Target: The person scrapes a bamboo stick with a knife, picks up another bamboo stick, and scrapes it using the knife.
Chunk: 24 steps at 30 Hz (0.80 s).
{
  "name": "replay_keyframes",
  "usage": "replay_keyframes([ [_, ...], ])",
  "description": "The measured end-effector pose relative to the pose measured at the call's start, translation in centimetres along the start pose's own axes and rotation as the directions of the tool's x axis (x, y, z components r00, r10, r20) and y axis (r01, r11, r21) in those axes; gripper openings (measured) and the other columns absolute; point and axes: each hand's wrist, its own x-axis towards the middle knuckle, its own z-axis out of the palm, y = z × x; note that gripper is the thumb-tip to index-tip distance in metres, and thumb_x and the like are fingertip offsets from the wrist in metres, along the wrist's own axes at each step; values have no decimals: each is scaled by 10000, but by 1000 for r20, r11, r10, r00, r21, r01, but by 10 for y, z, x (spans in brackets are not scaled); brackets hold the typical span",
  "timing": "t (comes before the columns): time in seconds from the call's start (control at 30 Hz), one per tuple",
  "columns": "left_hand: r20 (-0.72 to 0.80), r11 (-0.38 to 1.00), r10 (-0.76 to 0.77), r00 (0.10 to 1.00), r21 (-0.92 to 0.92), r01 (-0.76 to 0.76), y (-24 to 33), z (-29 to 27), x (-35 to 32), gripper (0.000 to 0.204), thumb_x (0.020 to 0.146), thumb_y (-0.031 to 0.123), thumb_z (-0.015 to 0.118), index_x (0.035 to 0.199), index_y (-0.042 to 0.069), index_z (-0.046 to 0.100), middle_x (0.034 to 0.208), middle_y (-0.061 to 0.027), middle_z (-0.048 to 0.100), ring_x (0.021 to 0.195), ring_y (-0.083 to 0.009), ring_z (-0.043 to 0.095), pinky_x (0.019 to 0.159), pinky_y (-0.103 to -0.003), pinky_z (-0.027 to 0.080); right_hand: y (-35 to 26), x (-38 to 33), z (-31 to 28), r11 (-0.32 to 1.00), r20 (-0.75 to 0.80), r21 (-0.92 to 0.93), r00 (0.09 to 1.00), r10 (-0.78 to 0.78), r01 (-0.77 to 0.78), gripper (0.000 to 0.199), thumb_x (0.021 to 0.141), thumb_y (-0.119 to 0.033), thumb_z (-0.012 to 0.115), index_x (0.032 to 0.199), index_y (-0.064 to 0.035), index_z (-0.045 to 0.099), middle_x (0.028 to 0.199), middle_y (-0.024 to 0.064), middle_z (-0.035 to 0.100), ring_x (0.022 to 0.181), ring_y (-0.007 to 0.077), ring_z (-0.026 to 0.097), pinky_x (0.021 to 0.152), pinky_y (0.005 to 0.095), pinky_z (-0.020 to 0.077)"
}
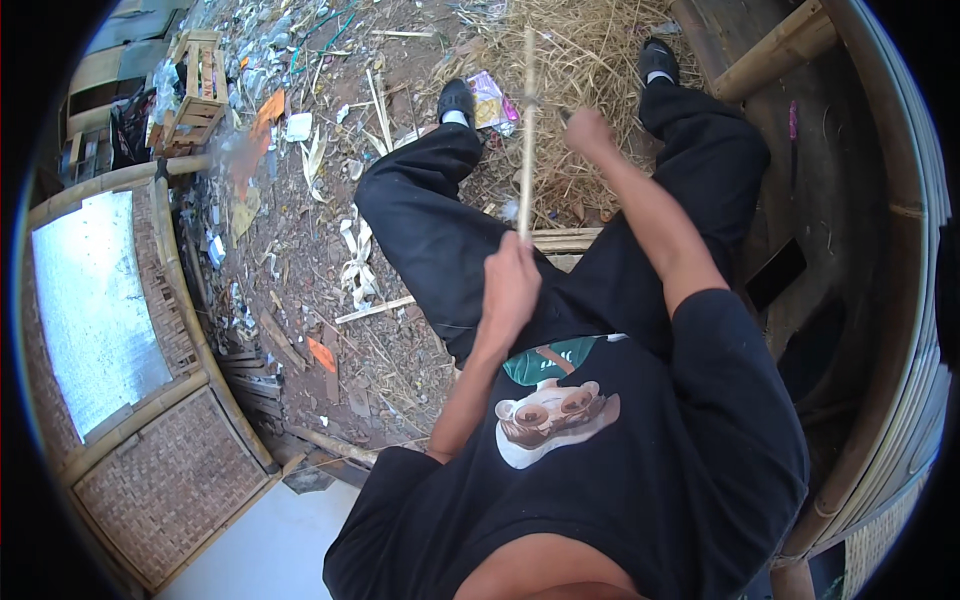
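Note:
A long, thin, pale bamboo strip (528, 170) stands away from me between my spread knees. My left hand (512, 280), in front of my lap, is closed around its near end. Its far end is slightly blurred and reaches over the straw. To the right of the strip, above the straw, my right hand (590, 133) is closed in a fist. A small dark bit shows at its fingers; the rest of what it grips is hidden. A gap lies between this fist and the strip.
Dry straw and shavings (590, 60) heap between my feet. A colourful plastic wrapper (488, 100) lies by my left shoe. Litter covers the ground at left, with a wooden crate (200, 85) beyond. Bamboo framing (215, 370) stands at left; a dark phone-like slab (776, 274) lies at right.

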Motion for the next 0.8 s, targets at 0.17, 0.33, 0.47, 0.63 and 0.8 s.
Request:
replay_keyframes([
  [0.17,130,996,10,992,-87,1,-25,-10,-38,189,992,153,493,908,-11,532,610,-213,544,578,-401,583,503,-413,396,43,57,-36,953,-88,207,965,245,-223,324,793,-189,641,1034,23,685,1122,258,656,1056,384,647,885,440,530],
  [0.33,382,705,-229,895,-569,423,-29,-24,-16,219,1040,279,445,1019,75,523,577,61,368,427,-16,311,375,-197,234,8,23,-28,976,-28,211,998,65,-57,345,778,-236,620,962,49,683,990,275,676,970,407,660,833,442,528],
  [0.47,453,551,-139,880,-704,449,-37,-29,15,202,1038,272,457,1060,74,489,616,41,387,427,-30,298,376,-192,234,-24,-31,-42,941,89,256,964,-249,220,316,754,-260,645,862,34,690,819,276,670,812,398,676,737,460,523],
  [0.63,459,511,-128,879,-730,455,-48,-25,51,142,1016,205,501,1034,65,511,714,2,477,473,-56,344,443,-207,336,-33,-65,-45,905,143,146,897,-419,400,263,698,-212,620,780,32,676,828,265,668,811,407,671,755,473,542],
  [0.8,487,505,-189,852,-696,510,-56,-21,84,208,1001,227,530,924,36,556,707,-2,490,486,-51,405,440,-207,348,-31,-65,-46,892,202,56,870,-451,449,273,672,-198,623,778,48,674,837,277,668,828,409,674,771,466,551],
])
